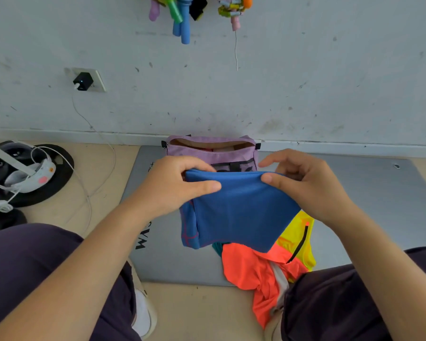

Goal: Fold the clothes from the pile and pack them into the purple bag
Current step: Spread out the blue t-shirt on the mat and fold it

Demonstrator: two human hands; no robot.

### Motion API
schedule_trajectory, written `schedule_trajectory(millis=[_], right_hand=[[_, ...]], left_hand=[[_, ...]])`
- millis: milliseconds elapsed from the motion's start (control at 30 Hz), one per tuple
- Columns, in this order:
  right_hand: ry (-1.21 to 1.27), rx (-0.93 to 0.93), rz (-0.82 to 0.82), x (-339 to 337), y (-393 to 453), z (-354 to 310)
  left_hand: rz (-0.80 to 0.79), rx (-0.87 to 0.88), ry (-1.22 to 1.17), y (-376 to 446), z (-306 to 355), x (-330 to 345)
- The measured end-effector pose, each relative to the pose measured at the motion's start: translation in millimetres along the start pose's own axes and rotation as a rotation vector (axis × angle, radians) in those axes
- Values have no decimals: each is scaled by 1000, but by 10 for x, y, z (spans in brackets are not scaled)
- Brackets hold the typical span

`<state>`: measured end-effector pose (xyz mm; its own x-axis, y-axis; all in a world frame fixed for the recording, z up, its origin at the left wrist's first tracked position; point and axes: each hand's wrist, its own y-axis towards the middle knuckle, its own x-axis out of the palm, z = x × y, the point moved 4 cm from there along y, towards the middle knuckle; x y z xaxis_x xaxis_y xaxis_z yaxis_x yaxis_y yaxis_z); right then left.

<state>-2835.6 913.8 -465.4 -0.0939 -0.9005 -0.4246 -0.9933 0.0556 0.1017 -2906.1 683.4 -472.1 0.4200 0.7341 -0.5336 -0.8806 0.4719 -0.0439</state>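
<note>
Bright, even light with soft shadows.
I see soft daylight on the white wall (305, 82), with no glare and only faint shadows below it. The line where the wall meets the floor bends, because my camera stretches things at the edges. The blue shirt (241, 212) below the wall looks sharp, but my arms at the bottom corners look a bit blurry.

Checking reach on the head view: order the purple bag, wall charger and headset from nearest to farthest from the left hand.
From the left hand:
1. Purple bag, just behind the hands, at the wall.
2. Wall charger, up on the wall, left.
3. Headset, on the floor, far left.
</note>
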Motion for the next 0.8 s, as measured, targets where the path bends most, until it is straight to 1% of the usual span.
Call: schedule_trajectory(millis=[33, 100, 200, 267, 333, 400, 467, 533, 633, 700, 800], right_hand=[[6, -18, -28, -2, -2, -15], [13, -32, -86, -3, -1, -30], [-1, 23, -156, -6, 8, 12], [-171, 63, -172, -6, 18, 54], [-371, 85, -141, -29, 34, 95], [-407, 89, -59, -71, 40, 113], [-373, 70, 53, -112, 47, 116], [-290, 68, 124, -113, 54, 149], [-123, 151, 139, -24, 52, 211], [-61, 192, 155, 31, 40, 219], [110, 229, 151, 61, 68, 166]], left_hand=[[36, 2, 1, -2, 11, -11], [136, -21, -98, 11, 0, -71], [219, -34, -274, 37, -39, -192], [229, -29, -319, 47, -76, -240], [221, -23, -321, 55, -121, -250], [232, -15, -305, 63, -166, -259], [272, -28, -308, 85, -223, -280], [285, -57, -338, 109, -276, -267], [209, -118, -380, 115, -350, -169], [169, -147, -373, 67, -389, -132], [185, -162, -386, -11, -432, -226]])
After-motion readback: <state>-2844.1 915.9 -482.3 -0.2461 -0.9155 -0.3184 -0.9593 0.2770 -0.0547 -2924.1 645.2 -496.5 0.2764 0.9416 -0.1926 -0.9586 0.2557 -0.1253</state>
